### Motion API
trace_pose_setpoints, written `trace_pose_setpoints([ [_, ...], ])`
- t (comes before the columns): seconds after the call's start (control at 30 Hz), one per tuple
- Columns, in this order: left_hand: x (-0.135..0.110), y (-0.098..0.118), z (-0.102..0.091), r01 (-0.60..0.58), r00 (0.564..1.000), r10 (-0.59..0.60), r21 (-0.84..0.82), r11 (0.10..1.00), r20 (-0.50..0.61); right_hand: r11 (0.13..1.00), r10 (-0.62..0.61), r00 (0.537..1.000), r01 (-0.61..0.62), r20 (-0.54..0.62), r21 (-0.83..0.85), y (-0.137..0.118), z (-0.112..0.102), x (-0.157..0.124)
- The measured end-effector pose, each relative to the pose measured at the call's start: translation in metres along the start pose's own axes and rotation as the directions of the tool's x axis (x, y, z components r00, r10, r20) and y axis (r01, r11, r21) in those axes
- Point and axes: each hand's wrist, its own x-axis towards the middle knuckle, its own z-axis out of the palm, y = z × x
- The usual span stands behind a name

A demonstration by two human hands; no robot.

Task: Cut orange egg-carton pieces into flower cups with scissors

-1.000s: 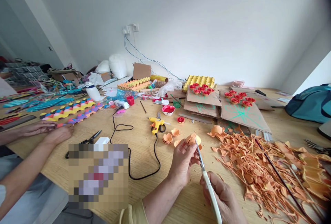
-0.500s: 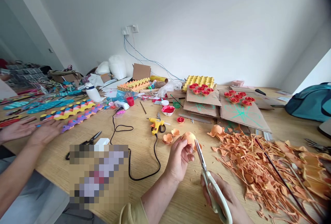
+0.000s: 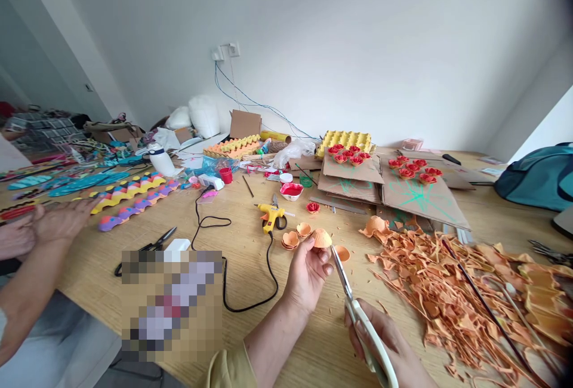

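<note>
Between the thumb and fingers of my left hand (image 3: 307, 274) is an orange egg-carton cup (image 3: 321, 238), its domed side up. My right hand (image 3: 380, 334) grips white-handled scissors (image 3: 364, 322), whose blades point up and left. The blade tips touch, or come very near, the right edge of the cup. Just behind the blades, a loose orange cup (image 3: 342, 253) lies on the table. To the left of my held cup are petal-cut cups (image 3: 290, 240), some stacked. Past them rests a yellow hot glue gun (image 3: 271, 218) beside dark-handled scissors.
Orange carton scraps (image 3: 430, 274) are heaped at the right. Red paper flowers (image 3: 414, 168) sit on cardboard sheets (image 3: 418, 197). A red paint dish (image 3: 290, 191) stands mid-table. The glue gun's black cord (image 3: 250, 309) loops left of my arm. A co-worker's hands (image 3: 54, 224) are at far left.
The cup in my left hand has turned and shifted slightly left, and the scissors have moved a little left and down with it. The co-worker's hands have drawn left, off the painted carton strips.
</note>
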Motion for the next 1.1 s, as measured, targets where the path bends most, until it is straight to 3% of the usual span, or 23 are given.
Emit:
trace_pose_setpoints([
  [0.3, -0.001, 0.000, 0.002, 0.026, 0.999, -0.026, 0.029, 0.999, -0.022, 0.999, -0.011, 1.000, 0.011, 0.006, 0.045, -0.005, 0.002, 0.000],
  [0.57, 0.000, -0.003, -0.001, 0.122, 0.992, -0.124, 0.071, 0.990, 0.023, 1.000, 0.027, 0.994, -0.025, -0.106, 0.019, -0.017, 0.006, 0.001],
  [0.73, 0.002, -0.007, -0.007, 0.202, 0.978, -0.206, 0.096, 0.975, 0.035, 0.994, -0.042, 0.974, 0.018, -0.223, -0.112, -0.024, 0.006, 0.003],
  [1.1, -0.001, -0.007, -0.004, 0.239, 0.971, -0.240, -0.085, 0.967, -0.005, 0.982, -0.059, 0.967, 0.012, -0.247, -0.188, -0.016, 0.004, 0.003],
])
